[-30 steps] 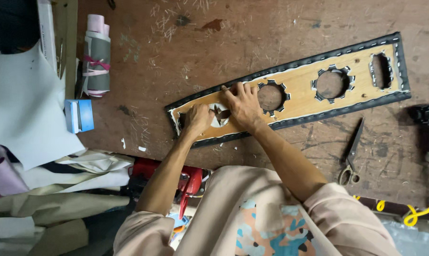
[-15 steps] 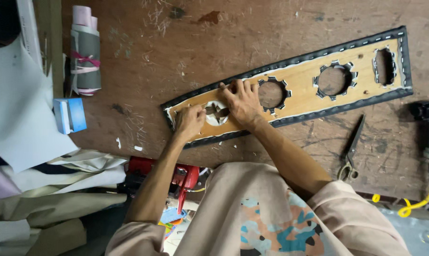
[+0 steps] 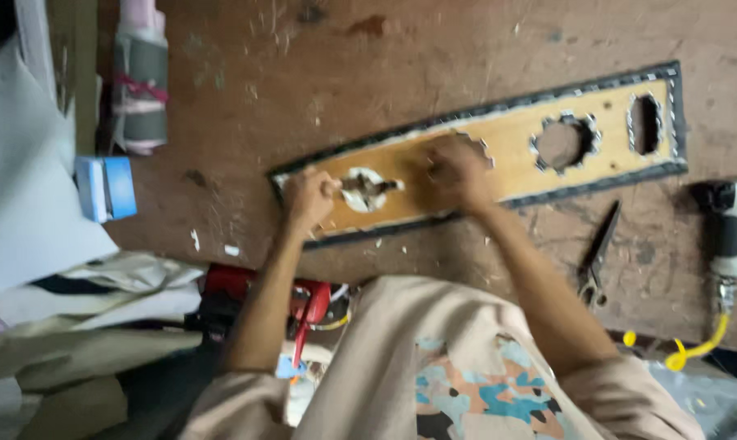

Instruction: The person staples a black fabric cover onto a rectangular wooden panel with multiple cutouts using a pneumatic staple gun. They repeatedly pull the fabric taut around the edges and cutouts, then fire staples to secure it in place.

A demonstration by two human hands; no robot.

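- A worn, scratched brown wooden workbench (image 3: 433, 49) fills the view, flecked with pale scraps and stains.
- A long wooden panel (image 3: 515, 138) with dark trimmed edges and cut-out holes lies slantwise across the bench.
- The person's left hand (image 3: 307, 200) rests curled at the panel's near end, fingers touching material in the round cut-out (image 3: 367, 189); whether they pinch it, I cannot tell.
- The right hand (image 3: 458, 173) presses on the panel just beside that cut-out, covering another hole; motion blur hides its grasp.
- Well to the right of the hands lie dark scissors (image 3: 598, 253) and a power tool (image 3: 733, 228) with a yellow hose, cut off at the frame edge.
- Far left of the hands stand a grey fabric roll (image 3: 140, 90) and a small blue box (image 3: 107, 187).
- Below the left arm sits a red tool (image 3: 299, 297), partly hidden, beside heaped pale fabric (image 3: 67, 326).
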